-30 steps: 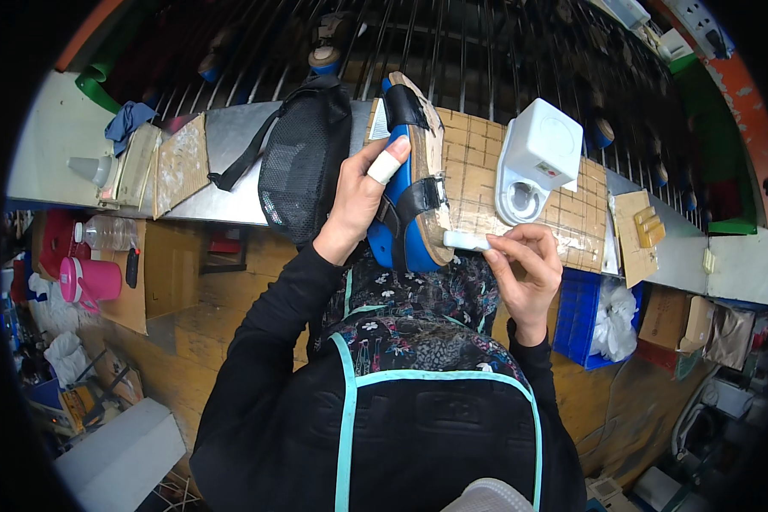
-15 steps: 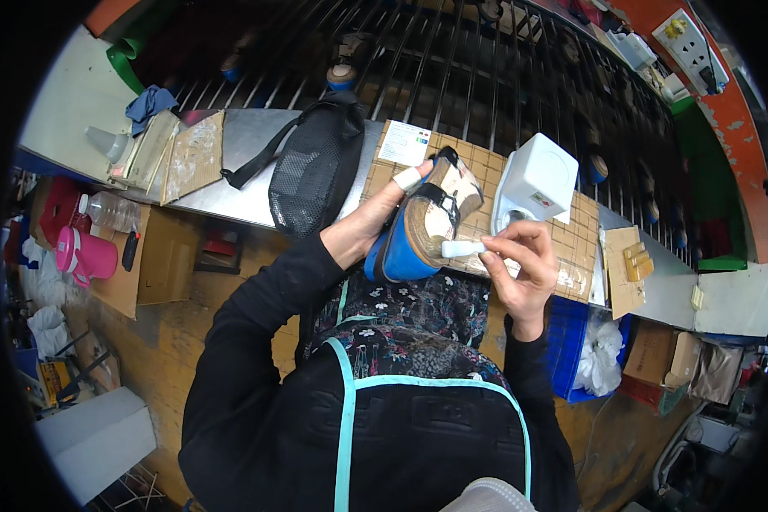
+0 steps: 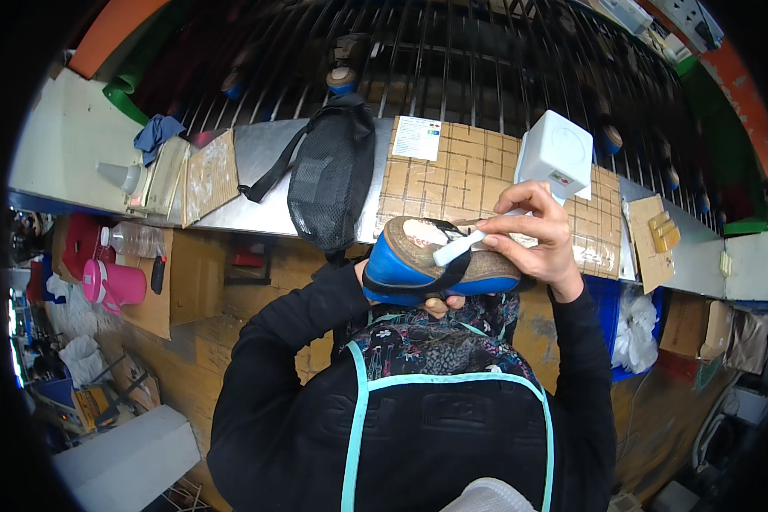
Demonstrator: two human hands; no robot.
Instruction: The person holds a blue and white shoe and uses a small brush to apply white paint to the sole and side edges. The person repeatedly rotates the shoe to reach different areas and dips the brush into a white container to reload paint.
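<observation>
A: What's different from half a second ago?
B: The sandal (image 3: 401,260) has swung round. Its rounded, thick end faced the wearer's lap then; now it lies crosswise just above the lap, that end to the left. The left hand (image 3: 442,305) was showing along its side, bandaged thumb and all, but is now mostly hidden, with only some fingertips peeking out below the near edge.
A: And the white tool (image 3: 462,247)?
B: It was by the edge of the rounded end. Now it slants over the footbed, next to the black strap (image 3: 457,271). I can't tell whether its tip touches.
A: What are the surfaces like?
B: The footbed is speckled and cork-like, with a smooth pale oval patch (image 3: 424,232) set in it. The side is a thick, curved band of blue. The tool is slim, pale and blunt-ended.
A: How do the fingers sit?
B: The right hand (image 3: 538,232) pinches the tool's far end between thumb and fingers — above the sandal's right half. The left has the sandal from beneath, fingertips curled at its lower edge; the rest of that grip is hidden.
A: Anything behind?
B: A boxy white container (image 3: 557,152) on patterned cardboard (image 3: 461,175), and a black mesh bag (image 3: 333,175) to the left.
</observation>
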